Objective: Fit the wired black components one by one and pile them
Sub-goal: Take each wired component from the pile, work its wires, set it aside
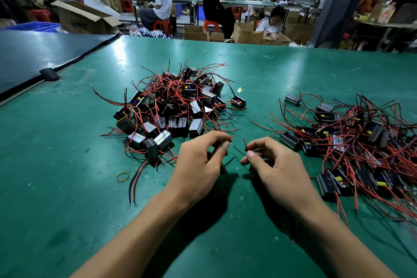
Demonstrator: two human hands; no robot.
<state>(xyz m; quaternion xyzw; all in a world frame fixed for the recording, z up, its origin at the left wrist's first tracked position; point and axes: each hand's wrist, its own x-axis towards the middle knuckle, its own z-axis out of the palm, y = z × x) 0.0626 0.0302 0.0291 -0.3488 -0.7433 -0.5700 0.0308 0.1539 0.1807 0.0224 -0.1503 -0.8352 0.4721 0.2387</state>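
Red wire ends, one pinched by the left hand, one by the right hand, lean together, just apart, toward the table's near edge; component pile lies right

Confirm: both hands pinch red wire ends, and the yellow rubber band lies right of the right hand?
Wrong side: the head view shows the rubber band left of the left hand; that and the right hand pinch red wire ends.

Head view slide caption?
Left hand and right hand pinch red wire ends near centre pile and right pile of wired black components.
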